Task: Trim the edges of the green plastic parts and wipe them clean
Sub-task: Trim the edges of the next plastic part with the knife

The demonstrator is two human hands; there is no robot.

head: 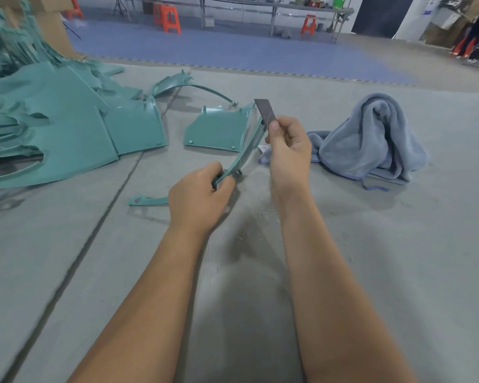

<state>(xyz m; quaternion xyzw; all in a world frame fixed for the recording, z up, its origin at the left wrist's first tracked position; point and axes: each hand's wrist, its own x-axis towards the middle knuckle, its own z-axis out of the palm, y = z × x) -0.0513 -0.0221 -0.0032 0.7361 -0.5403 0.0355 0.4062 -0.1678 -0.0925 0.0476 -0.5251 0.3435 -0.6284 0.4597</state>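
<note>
Trimming step in hand, by the look of it, wiping not yet begun. Left hand curled round the near end of a narrow curved green plastic strip, held up off the grey floor mat and slanting away toward the right hand. Right hand pinching a flat dark blade between thumb and fingers, set against the strip's far end. Next, probably: drawing the blade along the edge with steady light pressure, then reaching for the grey-blue towel lying just to the right. Contact point of blade and edge hard to make out; strip's near end hidden inside the left fist; pile of green parts cut off at left.
</note>
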